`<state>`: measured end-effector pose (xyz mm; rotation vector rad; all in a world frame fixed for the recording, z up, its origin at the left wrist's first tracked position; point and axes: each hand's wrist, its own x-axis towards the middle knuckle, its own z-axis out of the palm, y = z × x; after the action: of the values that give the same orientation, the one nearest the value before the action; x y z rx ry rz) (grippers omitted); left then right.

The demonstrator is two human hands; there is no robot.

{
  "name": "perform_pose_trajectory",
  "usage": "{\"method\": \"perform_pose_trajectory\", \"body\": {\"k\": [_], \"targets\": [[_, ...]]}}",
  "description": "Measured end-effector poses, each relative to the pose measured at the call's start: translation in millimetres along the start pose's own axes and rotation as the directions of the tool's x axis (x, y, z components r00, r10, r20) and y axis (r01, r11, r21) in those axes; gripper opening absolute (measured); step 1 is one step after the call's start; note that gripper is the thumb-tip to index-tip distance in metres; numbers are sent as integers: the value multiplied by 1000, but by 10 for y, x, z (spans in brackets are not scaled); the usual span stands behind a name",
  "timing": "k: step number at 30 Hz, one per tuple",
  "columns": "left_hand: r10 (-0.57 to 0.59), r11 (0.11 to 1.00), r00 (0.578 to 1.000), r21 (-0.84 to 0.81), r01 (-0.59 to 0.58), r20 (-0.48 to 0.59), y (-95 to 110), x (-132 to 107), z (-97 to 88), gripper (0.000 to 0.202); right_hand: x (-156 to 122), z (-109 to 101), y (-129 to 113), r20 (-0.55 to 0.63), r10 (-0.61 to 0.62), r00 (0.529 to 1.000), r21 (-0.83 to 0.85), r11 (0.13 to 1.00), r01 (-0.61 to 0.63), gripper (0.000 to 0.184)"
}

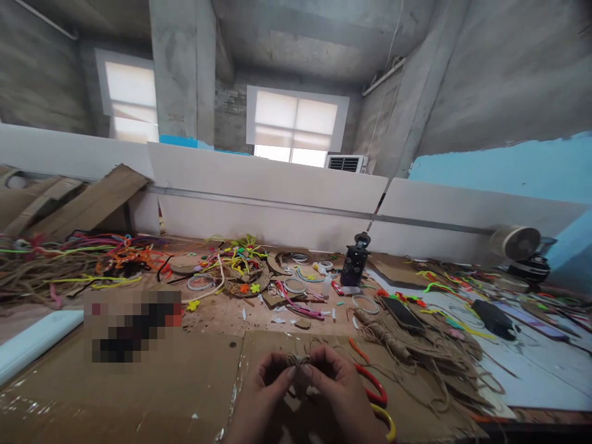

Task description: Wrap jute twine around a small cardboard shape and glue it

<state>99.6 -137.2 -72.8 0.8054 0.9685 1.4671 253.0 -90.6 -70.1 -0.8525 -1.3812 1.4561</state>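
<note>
Both of my hands meet above the cardboard at the lower middle, pinching a small piece of looped twine (296, 359). My left hand (268, 383) is closed on its left side, thumb against fingertips. From the other side my right hand (332, 377) grips it the same way. The twine looks like a little knot or bow, and its lower part is partly hidden by my thumbs. Just right of my right hand lie a red loop handle (378, 390) and a yellow loop handle (388, 420), which look like scissor handles. An orange cord piece (358, 349) rests close by.
A twine bundle (416, 345) lies right, with a black phone (402, 312) on it. Behind stand a dark lantern-like container (354, 266) and a vine wreath (231, 287). Colourful cords (120, 262) heap at left; a small fan (515, 242) stands far right. A pixelated patch covers something left.
</note>
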Motion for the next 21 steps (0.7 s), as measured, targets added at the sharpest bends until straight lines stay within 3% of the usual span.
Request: {"method": "perform_pose_trajectory", "body": {"k": [3, 10, 14, 21], "targets": [[37, 999, 999, -30, -38, -37, -16, 0, -22, 37, -28, 20, 3, 13, -15, 1000, -16, 1000, 16, 42], [111, 988, 994, -114, -109, 18, -160, 49, -82, 28, -60, -2, 26, 40, -30, 999, -36, 999, 32, 38], [111, 986, 994, -127, -107, 23, -129, 31, -64, 30, -78, 4, 51, 82, -29, 996, -35, 999, 32, 36], [37, 994, 999, -107, -36, 14, -45, -15, -26, 33, -31, 36, 82, -70, -51, 996, 35, 998, 53, 49]]}}
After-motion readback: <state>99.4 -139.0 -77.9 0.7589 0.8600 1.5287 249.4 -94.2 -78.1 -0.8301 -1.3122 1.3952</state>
